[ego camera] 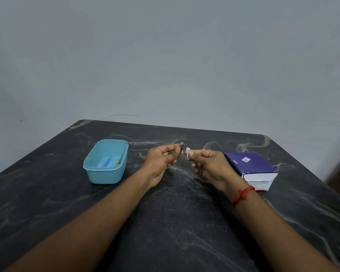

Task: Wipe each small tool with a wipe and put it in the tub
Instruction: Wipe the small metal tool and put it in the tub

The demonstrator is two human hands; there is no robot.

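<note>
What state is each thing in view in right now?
tub: upright, lidless, holding a blue-handled tool and a metal tool.
small tool: pinched by left grip, held in the air.
wipe: pinched by right grip, right beside the small tool.
box: lying flat, untouched; open or closed, cannot tell.

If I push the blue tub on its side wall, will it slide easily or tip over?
Probably it slides rather than tips: the tub is low and wide on a smooth stone table. It looks like thin plastic and holds only a blue-handled tool and a metal tool, so it is likely light.
</note>
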